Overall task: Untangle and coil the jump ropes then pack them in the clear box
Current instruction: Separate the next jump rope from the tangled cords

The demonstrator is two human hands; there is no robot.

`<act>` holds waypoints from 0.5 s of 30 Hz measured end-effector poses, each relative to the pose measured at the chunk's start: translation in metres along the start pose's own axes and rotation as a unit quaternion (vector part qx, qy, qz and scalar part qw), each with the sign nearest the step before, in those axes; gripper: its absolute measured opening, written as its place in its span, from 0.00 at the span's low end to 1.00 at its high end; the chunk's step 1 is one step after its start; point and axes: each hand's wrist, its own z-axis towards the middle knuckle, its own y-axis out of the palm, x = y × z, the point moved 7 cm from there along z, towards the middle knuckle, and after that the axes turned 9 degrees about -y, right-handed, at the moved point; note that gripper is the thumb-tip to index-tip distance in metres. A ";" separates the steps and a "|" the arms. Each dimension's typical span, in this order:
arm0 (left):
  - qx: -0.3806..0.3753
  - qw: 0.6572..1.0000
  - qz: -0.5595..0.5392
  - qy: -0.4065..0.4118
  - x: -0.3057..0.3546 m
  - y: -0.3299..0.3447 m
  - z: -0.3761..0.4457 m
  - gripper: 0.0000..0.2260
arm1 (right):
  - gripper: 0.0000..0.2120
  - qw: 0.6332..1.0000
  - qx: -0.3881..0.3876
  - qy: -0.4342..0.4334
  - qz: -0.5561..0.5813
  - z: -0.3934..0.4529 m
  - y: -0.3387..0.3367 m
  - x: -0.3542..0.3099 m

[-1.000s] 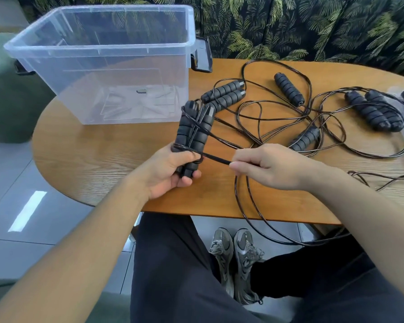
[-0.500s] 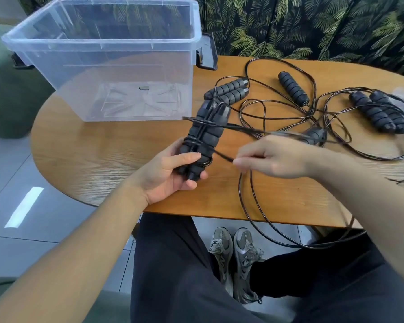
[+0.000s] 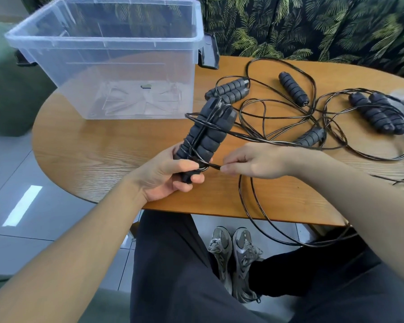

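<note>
Behind the round wooden tabletop (image 3: 84,148) a dark leaf-patterned backdrop (image 3: 312,24) is seen, with pale floor tiles (image 3: 21,217) below and to the left. Two foam handles (image 3: 205,136) are held side by side in the left hand (image 3: 166,176), whose fingers are curled round their lower ends, evidently so that the pair serves as a core for winding. The black cord (image 3: 254,138) of that rope is already laid round the handles in a few turns, and a short stretch of it is pinched between thumb and fingertips of the right hand (image 3: 254,164), close beside the left, presumably to keep tension while a turn is made. The slack is seen to hang off the near edge of the tabletop in a long loop (image 3: 266,229) above the lap and shoes. The clear box (image 3: 117,43) stands open and without ropes at the far left, partly overhanging the tabletop's edge, with bare wood between it and the hands, so a free path for packing is judged to exist. To the right, the remaining jump ropes (image 3: 312,117) lie tangled, their handles scattered among crossing loops; the room there is crowded, and snagging of the wound cord on those loops is thought possible
</note>
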 end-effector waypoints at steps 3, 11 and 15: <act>0.010 0.999 0.032 -0.011 0.003 0.007 0.001 0.28 | 0.19 1.000 0.001 0.014 0.013 0.001 0.000 0.002; 0.170 0.978 0.089 -0.084 0.008 -0.010 -0.008 0.14 | 0.24 0.971 -0.121 0.064 0.196 -0.030 0.006 0.003; 0.182 0.962 0.153 -0.130 0.011 -0.018 -0.019 0.17 | 0.37 0.864 0.073 0.101 0.488 -0.030 -0.019 0.013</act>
